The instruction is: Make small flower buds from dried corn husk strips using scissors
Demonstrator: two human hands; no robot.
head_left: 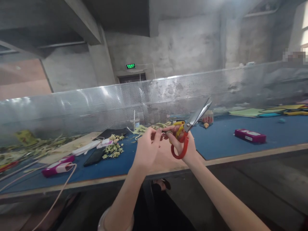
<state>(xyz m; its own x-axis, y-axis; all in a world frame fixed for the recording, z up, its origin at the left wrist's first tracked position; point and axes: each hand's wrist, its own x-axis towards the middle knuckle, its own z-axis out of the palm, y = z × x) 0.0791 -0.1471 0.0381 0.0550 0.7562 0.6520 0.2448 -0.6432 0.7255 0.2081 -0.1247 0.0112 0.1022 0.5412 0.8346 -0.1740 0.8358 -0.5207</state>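
Observation:
Above the front of the blue-topped table (216,134), my two hands meet, fingertips close together. A pair of scissors (184,141) with red and yellow handles hangs in my right hand (189,149), its metal blades pointing up and to the right, away from the fingertips. My left hand (146,149) is closed in a pinch at a small dark piece (164,132), which the right fingertips also seem to touch. Fingers hide most of that piece, so its kind cannot be made out. Below the hands lies a tan board (165,162).
Pale green cut scraps (114,150) lie left of my hands beside a dark flat phone-like object (94,157). A purple box with a cord (57,166) is further left, another purple box (250,136) at right. A perforated metal screen (115,96) runs along the back.

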